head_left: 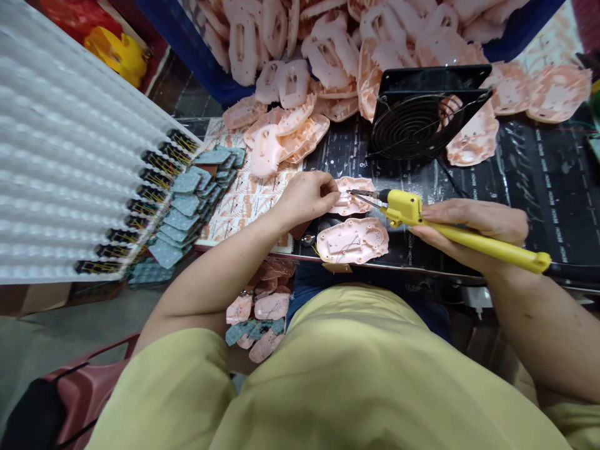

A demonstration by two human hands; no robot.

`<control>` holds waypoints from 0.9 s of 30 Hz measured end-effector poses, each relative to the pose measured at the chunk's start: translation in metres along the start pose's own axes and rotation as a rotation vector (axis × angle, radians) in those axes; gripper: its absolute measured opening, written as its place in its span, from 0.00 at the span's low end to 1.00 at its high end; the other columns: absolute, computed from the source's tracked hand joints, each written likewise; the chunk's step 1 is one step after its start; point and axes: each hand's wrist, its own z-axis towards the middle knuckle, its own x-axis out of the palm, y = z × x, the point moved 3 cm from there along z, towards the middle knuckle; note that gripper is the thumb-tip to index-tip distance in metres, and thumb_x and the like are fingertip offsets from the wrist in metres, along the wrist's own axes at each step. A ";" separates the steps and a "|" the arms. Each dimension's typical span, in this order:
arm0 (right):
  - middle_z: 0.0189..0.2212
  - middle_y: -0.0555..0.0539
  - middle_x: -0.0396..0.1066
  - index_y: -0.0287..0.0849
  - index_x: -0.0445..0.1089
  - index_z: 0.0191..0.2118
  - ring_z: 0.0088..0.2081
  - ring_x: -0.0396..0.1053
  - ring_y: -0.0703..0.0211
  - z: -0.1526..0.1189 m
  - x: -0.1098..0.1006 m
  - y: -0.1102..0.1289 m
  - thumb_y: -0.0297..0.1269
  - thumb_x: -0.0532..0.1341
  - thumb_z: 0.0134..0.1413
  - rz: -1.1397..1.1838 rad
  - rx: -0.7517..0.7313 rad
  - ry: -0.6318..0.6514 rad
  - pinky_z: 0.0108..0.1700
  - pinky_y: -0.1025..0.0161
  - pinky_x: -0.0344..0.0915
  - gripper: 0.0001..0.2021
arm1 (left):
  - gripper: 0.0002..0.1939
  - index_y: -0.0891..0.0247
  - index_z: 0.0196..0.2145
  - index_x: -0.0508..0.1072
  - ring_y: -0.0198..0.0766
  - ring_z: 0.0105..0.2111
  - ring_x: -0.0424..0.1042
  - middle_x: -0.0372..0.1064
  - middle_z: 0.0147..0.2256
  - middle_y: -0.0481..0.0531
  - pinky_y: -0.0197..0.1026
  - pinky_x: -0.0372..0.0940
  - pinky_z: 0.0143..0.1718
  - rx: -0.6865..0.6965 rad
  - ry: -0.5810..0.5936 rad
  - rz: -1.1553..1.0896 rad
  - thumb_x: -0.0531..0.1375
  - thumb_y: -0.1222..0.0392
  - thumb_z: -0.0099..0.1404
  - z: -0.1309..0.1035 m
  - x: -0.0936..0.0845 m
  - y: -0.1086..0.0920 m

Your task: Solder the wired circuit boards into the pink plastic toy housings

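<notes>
My right hand (473,228) is wrapped round a yellow soldering iron (405,209) with a wire feed at its front. Its tip reaches over a pink plastic shell (359,186) lying on the black bench mat. At that shell's left end, my left hand (309,197) is closed in a pinch; whatever is between the fingertips is too small to make out. Just nearer to me lies a second pink shell (344,242), inner side up, with thin wires in it and a round grille at its right end.
A black fan (407,128) stands behind the shells. Pink shells spill from a blue bin (175,31) at the back. Green circuit boards (180,215) are stacked at left, beside a white tray (70,144) edged with black wired parts (143,206).
</notes>
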 end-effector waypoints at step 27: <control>0.37 0.46 0.81 0.47 0.77 0.50 0.32 0.79 0.54 -0.028 -0.023 0.007 0.33 0.75 0.47 -0.126 0.118 -0.323 0.31 0.65 0.77 0.22 | 0.08 0.65 0.31 0.79 0.39 0.31 0.72 0.77 0.31 0.52 0.41 0.66 0.39 -0.005 0.033 0.110 0.60 0.62 0.59 0.003 0.002 -0.005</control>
